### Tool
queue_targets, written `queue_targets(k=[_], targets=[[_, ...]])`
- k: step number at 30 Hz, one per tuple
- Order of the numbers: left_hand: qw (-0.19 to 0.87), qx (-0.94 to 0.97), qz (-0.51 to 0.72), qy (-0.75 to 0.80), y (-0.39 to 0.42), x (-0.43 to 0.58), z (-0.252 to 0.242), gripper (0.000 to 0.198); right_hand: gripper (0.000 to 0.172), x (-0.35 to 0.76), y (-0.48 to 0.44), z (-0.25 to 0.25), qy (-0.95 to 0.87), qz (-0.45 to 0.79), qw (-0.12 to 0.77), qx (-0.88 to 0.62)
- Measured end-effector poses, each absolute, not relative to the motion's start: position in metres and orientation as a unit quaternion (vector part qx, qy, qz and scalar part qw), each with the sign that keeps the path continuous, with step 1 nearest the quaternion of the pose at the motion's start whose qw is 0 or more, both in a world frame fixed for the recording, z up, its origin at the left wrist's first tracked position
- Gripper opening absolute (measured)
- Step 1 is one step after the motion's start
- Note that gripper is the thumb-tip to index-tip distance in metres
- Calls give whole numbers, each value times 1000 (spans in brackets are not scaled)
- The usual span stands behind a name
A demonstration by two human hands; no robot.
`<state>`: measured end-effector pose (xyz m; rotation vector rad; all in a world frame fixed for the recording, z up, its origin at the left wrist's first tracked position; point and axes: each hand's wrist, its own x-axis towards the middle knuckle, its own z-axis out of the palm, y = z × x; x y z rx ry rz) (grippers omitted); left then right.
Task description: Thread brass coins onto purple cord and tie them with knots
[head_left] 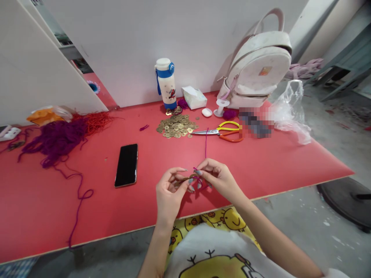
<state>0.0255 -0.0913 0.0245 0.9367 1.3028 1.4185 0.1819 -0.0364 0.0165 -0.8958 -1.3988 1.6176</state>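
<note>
My left hand [170,189] pinches a few brass coins [185,180] just above the front of the red table [261,162]. My right hand [217,177] is closed on a purple thread [206,144] that wraps the coins and runs away over the table. A heap of loose brass coins [175,126] lies further back. Yellow and orange scissors [224,131] rest to the right of the heap.
A black phone [126,165] lies left of my hands. Purple and orange yarn [59,137] spreads at the far left. At the back stand a white and blue bottle [166,83], a tissue pack [194,97], an empty spool [221,107] and a white backpack [257,71]; a clear plastic bag [291,112] sits at the right edge.
</note>
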Motion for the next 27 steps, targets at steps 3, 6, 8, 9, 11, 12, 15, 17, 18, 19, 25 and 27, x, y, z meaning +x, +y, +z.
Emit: queue_targets(k=[3, 6, 8, 9, 11, 12, 15, 17, 18, 19, 25, 27], targets=[[472, 377, 583, 543, -91, 26, 26, 20, 28, 182, -39, 15, -545, 649, 391, -358], [474, 373, 582, 545, -92, 26, 27, 21, 30, 182, -41, 13, -548, 642, 387, -370], [477, 372, 580, 546, -92, 26, 27, 21, 32, 182, -41, 13, -555, 636, 381, -377], [478, 371, 580, 546, -92, 27, 27, 21, 32, 182, -41, 13, -559, 634, 379, -378], [481, 372, 580, 542, -92, 27, 26, 21, 33, 181, -40, 14, -561, 631, 380, -378], [482, 373, 581, 539, -92, 28, 26, 21, 33, 181, -40, 15, -560, 631, 382, -378], [490, 369, 585, 530, -92, 29, 26, 21, 34, 181, -40, 16, -557, 635, 376, -381], [496, 366, 586, 526, -92, 29, 27, 21, 36, 181, -40, 16, -561, 635, 370, -381], [497, 366, 587, 524, -92, 30, 27, 21, 36, 181, -40, 16, -564, 634, 368, -379], [499, 365, 587, 523, -92, 30, 28, 22, 36, 181, -40, 16, -567, 632, 368, -378], [514, 346, 588, 519, -91, 32, 33, 22, 33, 180, -39, 15, -579, 610, 385, -381], [526, 333, 590, 513, -91, 33, 32, 24, 32, 180, -39, 15, -585, 598, 395, -380]])
